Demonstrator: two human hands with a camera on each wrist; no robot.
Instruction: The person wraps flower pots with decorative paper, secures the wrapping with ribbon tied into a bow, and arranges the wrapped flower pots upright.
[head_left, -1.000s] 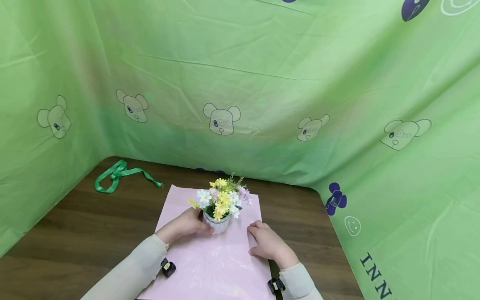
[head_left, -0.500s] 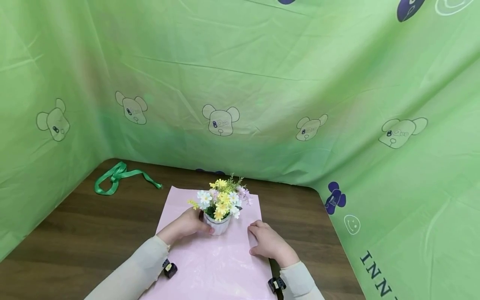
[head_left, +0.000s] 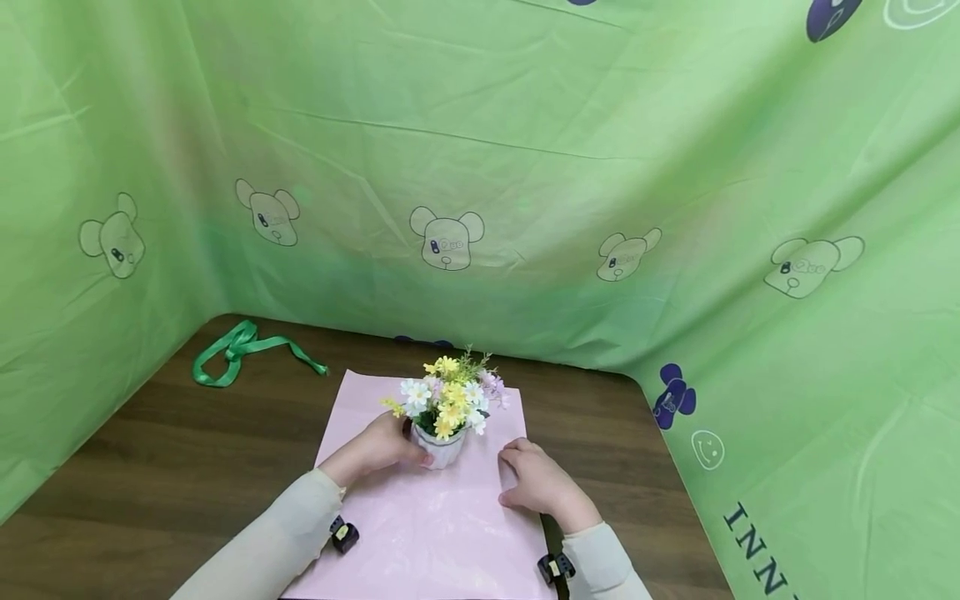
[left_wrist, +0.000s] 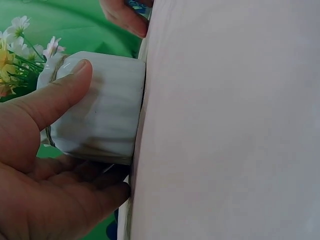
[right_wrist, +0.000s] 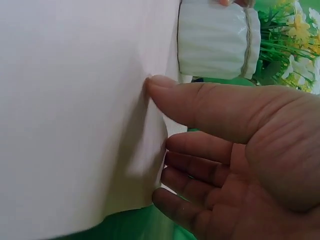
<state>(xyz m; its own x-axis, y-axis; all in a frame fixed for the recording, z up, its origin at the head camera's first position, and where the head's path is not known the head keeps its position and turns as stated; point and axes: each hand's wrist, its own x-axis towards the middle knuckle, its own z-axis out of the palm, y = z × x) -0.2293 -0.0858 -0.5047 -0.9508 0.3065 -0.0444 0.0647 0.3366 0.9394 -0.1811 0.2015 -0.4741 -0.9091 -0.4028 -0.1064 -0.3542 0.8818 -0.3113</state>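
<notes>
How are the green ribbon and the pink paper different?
The ribbon is green, but the paper is pink. The ribbon is a thin strip lying in a loop, while the paper is a wide sheet spread out. No hand touches the ribbon, but the paper has a flowerpot on it and the right hand at its edge. Both lie on the brown table.

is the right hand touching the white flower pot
Apart. The head view shows it: a bare strip of pink paper lies between the right hand and the white flower pot.
</notes>
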